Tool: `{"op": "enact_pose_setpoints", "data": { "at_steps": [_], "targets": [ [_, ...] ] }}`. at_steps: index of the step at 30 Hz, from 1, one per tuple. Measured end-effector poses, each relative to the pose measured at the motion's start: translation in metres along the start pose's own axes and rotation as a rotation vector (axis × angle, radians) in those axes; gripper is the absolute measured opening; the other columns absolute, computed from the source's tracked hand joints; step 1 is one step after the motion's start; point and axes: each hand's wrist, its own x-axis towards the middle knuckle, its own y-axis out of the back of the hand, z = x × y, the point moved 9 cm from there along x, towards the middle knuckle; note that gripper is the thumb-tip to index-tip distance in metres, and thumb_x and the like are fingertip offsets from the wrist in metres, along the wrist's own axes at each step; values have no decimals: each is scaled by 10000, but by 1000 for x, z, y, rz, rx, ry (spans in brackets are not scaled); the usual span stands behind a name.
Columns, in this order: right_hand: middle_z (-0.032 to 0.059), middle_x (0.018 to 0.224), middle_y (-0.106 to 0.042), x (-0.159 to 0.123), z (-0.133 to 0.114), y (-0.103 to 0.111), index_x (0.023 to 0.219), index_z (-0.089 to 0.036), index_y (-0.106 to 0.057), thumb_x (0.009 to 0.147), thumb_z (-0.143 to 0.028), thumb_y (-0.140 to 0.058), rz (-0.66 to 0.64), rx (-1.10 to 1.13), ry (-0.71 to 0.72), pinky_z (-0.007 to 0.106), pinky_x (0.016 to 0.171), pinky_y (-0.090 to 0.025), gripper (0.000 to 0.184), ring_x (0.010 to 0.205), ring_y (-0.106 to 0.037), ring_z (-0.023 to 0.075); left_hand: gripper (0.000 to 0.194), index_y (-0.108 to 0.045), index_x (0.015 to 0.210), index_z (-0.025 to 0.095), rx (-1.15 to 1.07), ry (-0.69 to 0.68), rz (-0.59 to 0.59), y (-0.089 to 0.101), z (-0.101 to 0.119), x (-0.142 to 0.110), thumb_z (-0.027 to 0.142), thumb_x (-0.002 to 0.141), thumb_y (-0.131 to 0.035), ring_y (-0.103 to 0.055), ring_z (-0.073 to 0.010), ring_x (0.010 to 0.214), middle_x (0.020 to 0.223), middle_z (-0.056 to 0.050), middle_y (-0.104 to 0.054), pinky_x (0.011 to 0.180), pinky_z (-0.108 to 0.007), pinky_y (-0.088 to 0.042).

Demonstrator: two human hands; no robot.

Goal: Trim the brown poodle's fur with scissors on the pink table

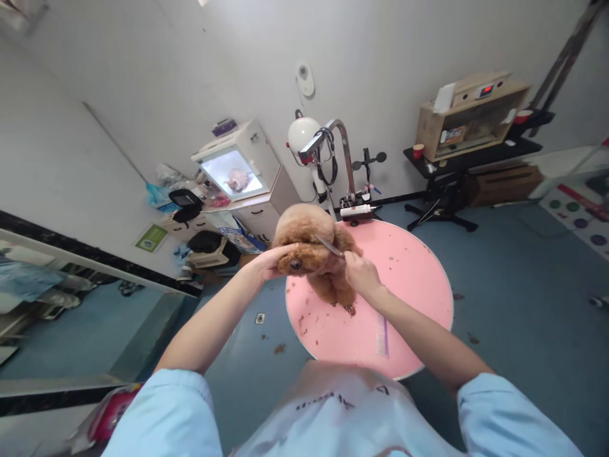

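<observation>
A small brown curly dog [309, 244] stands on a round pink grooming table [409, 285], facing me. My left hand [269, 261] cups the left side of its muzzle, fingers closed against the fur. My right hand [360, 273] grips a pair of scissors [328, 245], whose blades point across the dog's face near its eye. A purple comb [382, 333] lies on the table near my right forearm. Bits of cut brown fur are scattered over the pink top.
A metal grooming arm [343, 158] rises behind the table. A white drying cabinet [238, 168] with another animal inside stands at the back left. A black stand with a wooden box [469, 117] is at the back right. Fur clumps lie on the blue floor [523, 304].
</observation>
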Motion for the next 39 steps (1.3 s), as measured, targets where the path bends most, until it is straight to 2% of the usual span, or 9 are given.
{"op": "enact_pose_setpoints", "data": {
  "at_steps": [6, 11, 17, 22, 27, 32, 36, 39],
  "targets": [
    [163, 895, -640, 14, -1, 15, 949, -98, -582, 829, -162, -472, 51, -115, 102, 333, 724, -342, 176, 819, -563, 257, 523, -502, 1355, 97, 24, 17, -58, -3, -2, 1, 315, 884, -569, -613, -267, 1127, 1333, -179, -561, 964, -412, -492],
    [128, 820, -637, 15, 3, 10, 935, -110, -592, 903, -124, -361, 51, -83, 87, 315, 683, -318, 234, 752, -545, 223, 470, -544, 1305, 90, 5, 24, -22, -3, -2, -2, 299, 884, -567, -615, -260, 1118, 1295, -166, -591, 997, -427, -469],
    [166, 908, -617, 17, -4, 10, 954, -93, -591, 838, -145, -460, 118, -81, 140, 338, 755, -348, 183, 852, -530, 262, 424, -579, 1264, 103, 65, 17, -1, -1, -1, -2, 321, 903, -541, -643, -242, 1052, 1256, -157, -619, 910, -376, -510],
    [135, 838, -623, 19, -1, 2, 948, -102, -592, 878, -92, -371, 64, -37, 86, 320, 719, -350, 232, 782, -536, 230, 388, -587, 1235, 96, 23, 27, -17, -1, -3, -1, 294, 905, -534, -648, -234, 1041, 1212, -143, -645, 932, -384, -502],
    [174, 946, -620, 18, -8, 2, 962, -90, -585, 836, -124, -435, 93, -60, 116, 346, 785, -359, 199, 885, -537, 269, 442, -571, 1264, 99, 31, 24, -25, 6, -4, 3, 327, 886, -565, -643, -250, 1058, 1229, -147, -634, 953, -411, -491],
    [144, 872, -642, 18, -5, -4, 951, -108, -575, 849, -68, -377, 20, 7, 23, 322, 733, -364, 226, 808, -562, 231, 463, -536, 1302, 105, 48, 21, 2, 7, -3, 4, 304, 886, -568, -632, -240, 1074, 1273, -159, -604, 968, -402, -483],
    [175, 973, -643, 17, -12, 0, 986, -95, -558, 816, -131, -468, 35, 14, 42, 338, 771, -376, 196, 895, -574, 268, 415, -577, 1251, 120, 57, 41, 33, 12, -6, 5, 323, 889, -555, -638, -238, 1033, 1237, -150, -620, 929, -401, -495],
    [162, 964, -654, 16, -9, -2, 1004, -109, -546, 866, -116, -408, -12, 52, -17, 329, 753, -389, 196, 875, -599, 255, 373, -613, 1193, 139, 58, 51, 11, 16, -9, 9, 339, 884, -552, -650, -241, 982, 1180, -129, -642, 895, -425, -503]
  ]
}}
